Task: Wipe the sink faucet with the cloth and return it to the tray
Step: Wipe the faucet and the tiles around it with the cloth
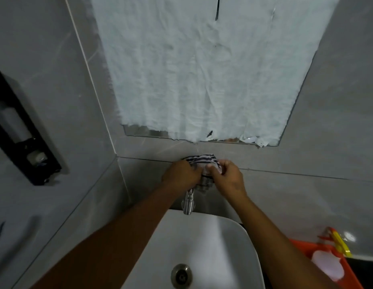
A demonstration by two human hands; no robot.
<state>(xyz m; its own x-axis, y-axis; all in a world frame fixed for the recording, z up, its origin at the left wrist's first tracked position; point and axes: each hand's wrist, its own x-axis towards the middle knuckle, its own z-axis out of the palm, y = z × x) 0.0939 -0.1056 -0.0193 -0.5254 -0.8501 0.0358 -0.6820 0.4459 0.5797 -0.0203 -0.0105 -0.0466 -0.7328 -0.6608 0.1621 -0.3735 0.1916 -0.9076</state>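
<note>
Mid-frame, the left hand [181,173] and right hand [228,176] both grip the cloth [202,161] around the faucet [188,202]: wiping underway; next, the tray [302,246] lower right.

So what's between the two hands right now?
In the head view, the bunched striped cloth fills the gap between the left hand and right hand, wrapped over the faucet above the white sink.
</note>
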